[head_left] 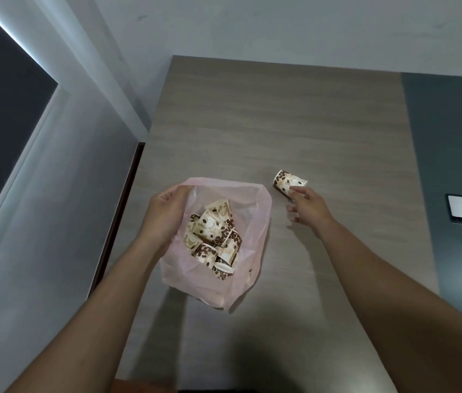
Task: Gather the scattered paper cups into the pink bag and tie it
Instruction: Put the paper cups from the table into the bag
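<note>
Wood-grain table [295, 123] fills the middle of the view, and a pink bag [261, 214] stands open on its near left part. The left hand [164, 217] grips the bag's left rim, fingers curled over the plastic, holding the mouth wide. The right hand [309, 207] reaches out beside the bag, fingers apart and loosely bent, one fingertip touching the loose cup [287, 180]. A heap of bean-printed cups [215, 231] lies inside the bag. The loose cup lies on its side on the table, just right of the bag's far corner.
</note>
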